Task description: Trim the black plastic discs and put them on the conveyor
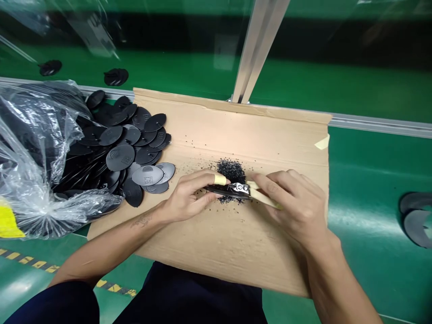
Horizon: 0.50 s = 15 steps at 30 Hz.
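Observation:
My left hand [194, 193], with yellow tape round one finger, pinches a thin black oval plastic disc [221, 191] seen almost edge-on. In my right hand [293, 202] are nippers [239, 187] with a shiny metal head and pale yellow handles. The metal jaws meet the disc's right part; whether they are closed on it I cannot make out. Beneath the tool lies a heap of small black clippings [231, 170] on the cardboard sheet [209, 243], with loose bits scattered round it.
Many black oval discs [120, 157] spill from a clear plastic bag [50, 180] at the left. Behind the cardboard stand a clear panel and a metal post [259, 49]. Dark curved pieces [418, 220] lie at the far right on the green surface [374, 180].

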Tool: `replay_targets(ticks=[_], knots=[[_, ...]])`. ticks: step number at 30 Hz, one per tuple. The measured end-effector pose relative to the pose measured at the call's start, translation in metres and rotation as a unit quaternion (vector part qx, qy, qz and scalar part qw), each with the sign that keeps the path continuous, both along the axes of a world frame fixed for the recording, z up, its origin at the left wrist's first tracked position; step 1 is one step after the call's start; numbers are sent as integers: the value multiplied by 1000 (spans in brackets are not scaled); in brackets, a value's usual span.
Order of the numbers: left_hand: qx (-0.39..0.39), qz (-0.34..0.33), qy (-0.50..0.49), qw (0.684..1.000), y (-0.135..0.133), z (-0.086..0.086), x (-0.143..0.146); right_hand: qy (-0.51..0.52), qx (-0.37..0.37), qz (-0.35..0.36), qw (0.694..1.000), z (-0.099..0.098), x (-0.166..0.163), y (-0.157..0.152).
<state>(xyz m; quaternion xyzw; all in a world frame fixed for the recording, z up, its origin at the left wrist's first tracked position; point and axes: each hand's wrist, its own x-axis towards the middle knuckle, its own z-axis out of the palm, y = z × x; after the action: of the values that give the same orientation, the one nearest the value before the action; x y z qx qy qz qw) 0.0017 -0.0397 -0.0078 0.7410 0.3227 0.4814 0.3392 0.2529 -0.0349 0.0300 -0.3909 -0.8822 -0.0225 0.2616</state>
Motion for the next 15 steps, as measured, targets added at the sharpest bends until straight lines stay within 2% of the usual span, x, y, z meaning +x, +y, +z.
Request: replay_targets(ticks=[4, 10, 15], knots=[[7, -2, 5, 1000, 0, -1, 0, 0, 8, -1, 1000, -1, -1, -3], [29, -23, 18, 999, 0, 2, -2, 81, -69, 15, 994, -4, -1, -4], [69, -17, 49, 996, 1, 2, -2, 15, -8, -16, 1000, -3, 0, -2]])
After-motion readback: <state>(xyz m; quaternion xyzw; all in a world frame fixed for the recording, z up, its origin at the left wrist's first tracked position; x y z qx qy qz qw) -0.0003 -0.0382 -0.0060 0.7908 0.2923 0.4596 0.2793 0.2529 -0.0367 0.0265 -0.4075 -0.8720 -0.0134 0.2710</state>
